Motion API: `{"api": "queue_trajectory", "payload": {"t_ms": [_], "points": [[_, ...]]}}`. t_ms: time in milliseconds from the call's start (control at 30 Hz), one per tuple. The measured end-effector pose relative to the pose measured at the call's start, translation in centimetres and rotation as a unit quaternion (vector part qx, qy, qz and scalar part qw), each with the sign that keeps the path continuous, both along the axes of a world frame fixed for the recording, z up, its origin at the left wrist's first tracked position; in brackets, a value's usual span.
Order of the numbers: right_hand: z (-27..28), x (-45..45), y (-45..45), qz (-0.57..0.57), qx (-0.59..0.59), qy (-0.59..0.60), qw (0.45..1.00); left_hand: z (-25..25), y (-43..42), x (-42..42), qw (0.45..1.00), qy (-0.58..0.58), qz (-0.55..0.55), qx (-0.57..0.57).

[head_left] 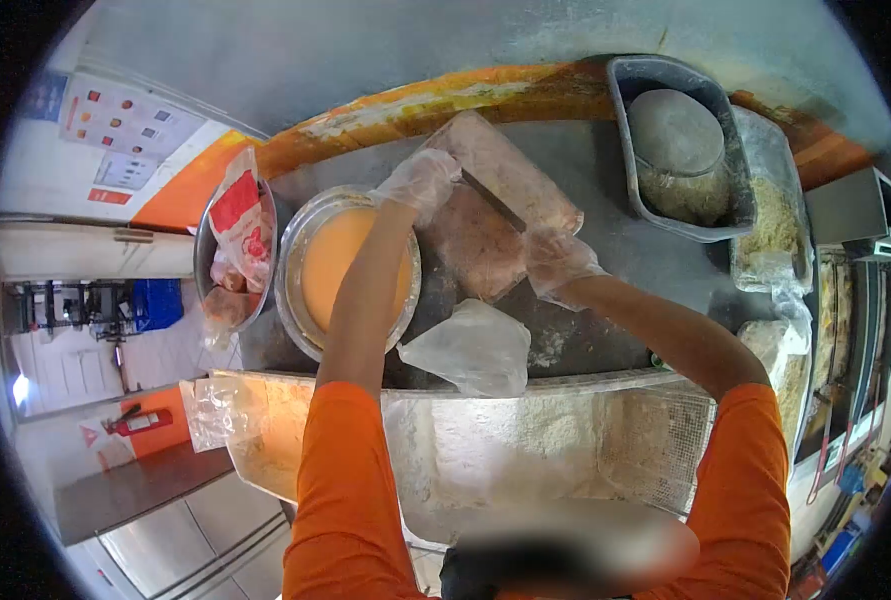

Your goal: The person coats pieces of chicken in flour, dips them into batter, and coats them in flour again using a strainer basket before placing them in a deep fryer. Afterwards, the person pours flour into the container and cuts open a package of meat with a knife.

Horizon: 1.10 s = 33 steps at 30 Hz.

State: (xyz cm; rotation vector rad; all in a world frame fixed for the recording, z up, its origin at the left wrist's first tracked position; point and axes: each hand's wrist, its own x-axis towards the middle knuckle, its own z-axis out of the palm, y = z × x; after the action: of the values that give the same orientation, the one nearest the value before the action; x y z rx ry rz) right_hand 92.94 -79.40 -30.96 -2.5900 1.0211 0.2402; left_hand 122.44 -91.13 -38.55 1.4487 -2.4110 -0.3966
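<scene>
My left hand (423, 182), in a clear plastic glove, is closed at the left edge of a clear plastic bag of pinkish, meat-like food (475, 240). On the bag's right edge, my right hand (559, 264) is closed too, gloved the same way. A second pinkish bag (525, 175) lies just behind, and a narrow dark strip runs between the two. Under my left forearm stands a metal bowl (287, 290) of orange liquid (330, 265). A crumpled clear plastic bag (473, 348) sits on the counter nearer me.
Below the metal counter (625, 320) is a flour-dusted bin (505, 440) with a mesh section. At left, a basin (203, 260) holds a red-and-white bag (240, 215). A grey tub (630, 150) and a bag of crumbs (773, 215) stand at the back right.
</scene>
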Motion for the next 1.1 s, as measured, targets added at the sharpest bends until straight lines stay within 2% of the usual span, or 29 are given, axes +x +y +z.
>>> {"api": "queue_trajectory", "payload": {"t_ms": [33, 100, 200, 267, 333, 400, 433, 500, 533, 567, 633, 700, 767, 833, 900, 967, 1033, 1100], "points": [[-0.6, -0.3, 0.0, -0.002, 0.0, -0.004, 1.0, -0.3, -0.4, 0.0, 1.0, -0.01, -0.01, 0.006], [0.7, -0.4, 0.0, 0.004, 0.004, -0.012, 1.0, 1.7, 0.1, -0.6, 0.986, -0.165, -0.026, 0.004], [1.2, 0.1, -0.2, 0.013, -0.002, 0.011, 1.0, 3.0, 1.1, -1.1, 0.995, -0.057, 0.051, 0.06], [-0.4, 1.5, -0.9, -0.095, 0.141, -0.106, 0.98, 3.0, 1.2, -0.8, 0.977, 0.1, 0.099, 0.16], [-2.0, 3.7, -2.1, -0.116, 0.137, -0.109, 0.978, 2.3, 1.3, -0.2, 0.922, 0.251, 0.14, 0.259], [-2.5, 5.6, -3.7, -0.044, -0.017, 0.011, 0.999, 0.7, 1.1, -0.1, 0.855, 0.382, 0.157, 0.313], [-2.7, 5.0, -3.5, -0.046, 0.018, -0.019, 0.999, -0.4, 0.9, 0.1, 0.826, 0.438, 0.154, 0.319], [-2.2, 2.5, -1.7, -0.038, 0.063, -0.054, 0.996, -3.5, 0.8, 1.2, 0.801, 0.529, 0.119, 0.254], [-1.8, 1.2, -0.8, -0.031, 0.071, -0.06, 0.995, -3.7, 0.4, 1.6, 0.892, 0.413, 0.065, 0.169], [-1.0, -0.1, 0.3, -0.02, 0.05, -0.045, 0.998, -3.7, -0.3, 2.1, 0.956, 0.282, 0.011, 0.079], [-0.9, -0.1, 0.8, -0.004, 0.022, -0.016, 1.0, -3.2, 0.0, 2.6, 0.994, 0.103, -0.036, 0.027], [-1.6, 0.9, 0.7, -0.013, 0.003, 0.01, 1.0, -1.5, -0.2, 1.3, 0.994, 0.025, -0.044, 0.101], [-2.1, 2.4, -0.6, -0.021, -0.009, -0.018, 1.0, -0.9, 0.0, 0.7, 0.992, -0.083, -0.095, 0.01], [-2.2, 2.6, -0.6, -0.036, 0.012, -0.028, 0.999, -1.4, 0.2, 1.4, 0.988, -0.087, -0.124, -0.008], [-1.8, 0.9, 0.0, -0.057, 0.057, -0.012, 0.997, -4.2, -0.8, 3.0, 0.991, 0.012, -0.135, 0.016], [-5.7, -2.6, 2.0, 0.066, -0.059, 0.026, 0.996, -5.1, -1.5, 3.1, 0.982, 0.095, -0.162, -0.011], [-6.7, -2.9, 2.6, 0.116, -0.109, 0.061, 0.985, -3.5, -0.2, 1.4, 0.982, 0.037, -0.168, -0.083], [-6.6, -1.7, 2.1, 0.054, -0.076, 0.049, 0.994, 2.1, 1.6, -1.5, 0.96, -0.161, -0.156, -0.168]]}}
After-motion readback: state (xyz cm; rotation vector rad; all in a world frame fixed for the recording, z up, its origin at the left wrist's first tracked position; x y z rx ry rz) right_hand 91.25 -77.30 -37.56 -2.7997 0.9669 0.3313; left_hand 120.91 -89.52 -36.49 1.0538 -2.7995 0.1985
